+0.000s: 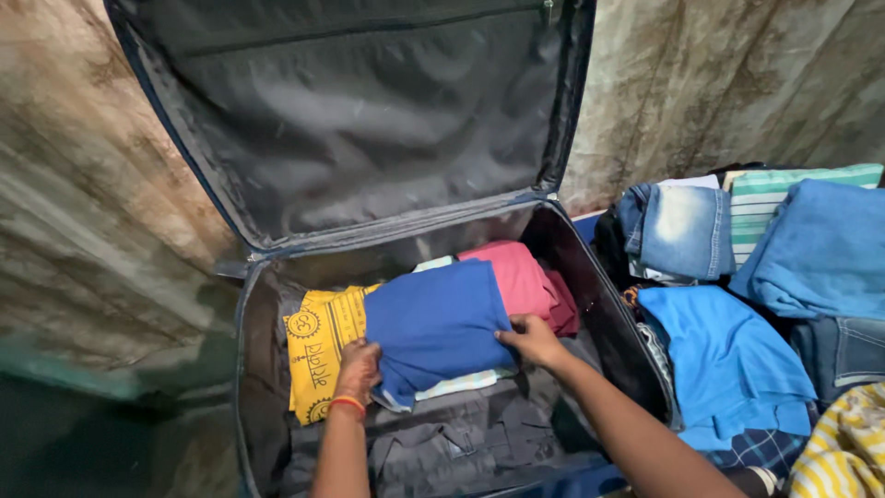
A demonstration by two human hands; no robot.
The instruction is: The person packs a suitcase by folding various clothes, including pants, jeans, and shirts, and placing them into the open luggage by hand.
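Observation:
An open dark suitcase (251, 369) lies in front of me, its lid (369, 111) propped up against the wall. Inside it, a folded dark blue garment (433, 323) rests on a light striped one. My left hand (358, 369), an orange band at its wrist, grips the blue garment's near left corner. My right hand (530, 339) holds its right edge. A yellow printed cloth (318, 346) lies to the left and a folded pink garment (525, 281) to the right. Grey clothing (442, 443) fills the near part of the case.
Beside the suitcase on the right lies a heap of folded clothes: faded jeans (682, 231), a green striped shirt (784, 189), blue garments (719, 360), a yellow striped cloth (843, 452). A mottled wall (92, 166) stands behind and to the left.

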